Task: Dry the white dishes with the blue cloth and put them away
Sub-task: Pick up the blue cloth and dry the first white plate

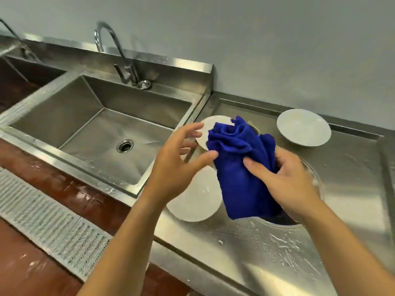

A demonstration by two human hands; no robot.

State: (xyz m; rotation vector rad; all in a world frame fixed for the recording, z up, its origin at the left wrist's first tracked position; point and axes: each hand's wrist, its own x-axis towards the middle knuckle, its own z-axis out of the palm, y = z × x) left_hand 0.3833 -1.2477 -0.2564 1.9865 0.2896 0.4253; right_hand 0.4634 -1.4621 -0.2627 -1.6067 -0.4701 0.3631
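Note:
A bunched blue cloth [241, 165] hangs above the steel counter, gripped at its right side by my right hand [284, 178]. My left hand [181, 159] hovers just left of the cloth, fingers spread, thumb tip almost at the fabric. Three white dishes rest on the counter. One plate [194, 199] lies under the cloth near the front edge. A second plate [207, 129] sits behind my left hand, partly hidden by the cloth. A bowl [303, 127] stands farther right by the wall.
A deep steel sink [102, 129] with a drain and a curved tap [115, 52] lies to the left. A round opening in the counter [312, 180] sits under my right hand. The wet counter [288, 253] extends right. A floor grate [42, 214] runs below.

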